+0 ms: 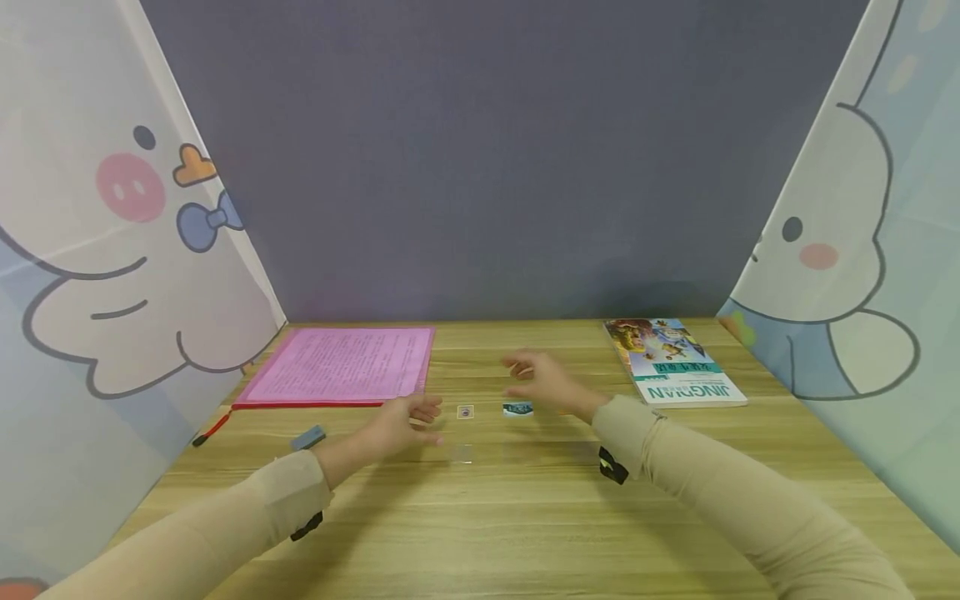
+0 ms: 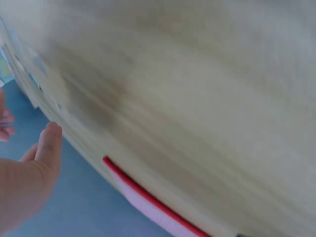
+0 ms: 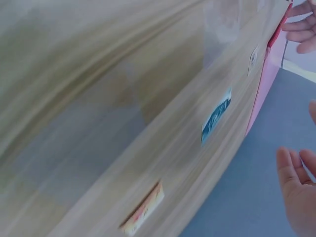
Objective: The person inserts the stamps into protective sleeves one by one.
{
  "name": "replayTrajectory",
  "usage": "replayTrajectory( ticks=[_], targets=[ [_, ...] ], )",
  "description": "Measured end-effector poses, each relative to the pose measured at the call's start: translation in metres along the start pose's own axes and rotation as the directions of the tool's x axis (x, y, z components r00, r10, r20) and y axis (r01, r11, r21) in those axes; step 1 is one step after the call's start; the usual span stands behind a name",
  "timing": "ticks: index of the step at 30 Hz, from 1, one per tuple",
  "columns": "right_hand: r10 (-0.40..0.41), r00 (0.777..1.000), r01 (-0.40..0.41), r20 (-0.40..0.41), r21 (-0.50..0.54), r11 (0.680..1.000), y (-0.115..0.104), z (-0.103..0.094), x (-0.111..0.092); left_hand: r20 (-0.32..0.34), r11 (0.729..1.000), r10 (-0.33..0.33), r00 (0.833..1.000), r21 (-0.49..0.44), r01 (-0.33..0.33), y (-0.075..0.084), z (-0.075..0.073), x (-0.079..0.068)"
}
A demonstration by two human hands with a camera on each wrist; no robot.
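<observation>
Both hands are up over the desk (image 1: 525,517) with nothing in them. The left hand (image 1: 405,421) has its fingers loose and spread, hovering a bit above the wood. The right hand (image 1: 543,383) is the same deal, fingers relaxed and apart, palm turned inward toward the other hand.

Between the two hands sit two little cards flat on the desk: a small white card (image 1: 466,412) just past the left fingertips, and a small blue card (image 1: 517,407) right under the right hand's fingers, close but I can't tell if it's touching. There's also a clear plastic sleeve (image 1: 459,452) lying just beside the left hand, on the near side, hard to see against the wood.

Beyond the left hand is a pink sheet (image 1: 341,365) with a red bottom edge. Further out to that hand's left there's a grey eraser (image 1: 308,437) and a red pen (image 1: 211,430) near the curtain. Off to the right of the right hand, well apart, lies a book (image 1: 672,360) with a colourful cover.

Nothing sits in the way between the hands and the cards. Both wrist views are badly blurred.
</observation>
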State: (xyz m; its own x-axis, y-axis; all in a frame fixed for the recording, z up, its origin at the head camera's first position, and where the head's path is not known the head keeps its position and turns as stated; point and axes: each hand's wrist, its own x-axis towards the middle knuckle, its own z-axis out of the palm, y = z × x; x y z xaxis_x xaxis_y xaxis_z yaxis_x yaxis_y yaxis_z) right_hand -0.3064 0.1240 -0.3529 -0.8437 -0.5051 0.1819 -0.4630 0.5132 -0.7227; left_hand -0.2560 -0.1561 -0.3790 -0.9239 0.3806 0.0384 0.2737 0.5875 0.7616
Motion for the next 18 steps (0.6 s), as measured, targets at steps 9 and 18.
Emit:
replayTrajectory(
  ticks=[9,18],
  targets=[
    [0.180,0.983,-0.182,0.033,0.074,0.981,-0.007,0.019,0.014,0.016,0.984,-0.149,0.989,-0.098,0.150,0.003,0.015,-0.001],
    [0.328,0.942,-0.335,0.063,0.169,0.927,-0.008,0.043,0.028,-0.052,0.948,-0.281,0.958,-0.169,0.269,0.005,0.030,0.001]
  ],
)
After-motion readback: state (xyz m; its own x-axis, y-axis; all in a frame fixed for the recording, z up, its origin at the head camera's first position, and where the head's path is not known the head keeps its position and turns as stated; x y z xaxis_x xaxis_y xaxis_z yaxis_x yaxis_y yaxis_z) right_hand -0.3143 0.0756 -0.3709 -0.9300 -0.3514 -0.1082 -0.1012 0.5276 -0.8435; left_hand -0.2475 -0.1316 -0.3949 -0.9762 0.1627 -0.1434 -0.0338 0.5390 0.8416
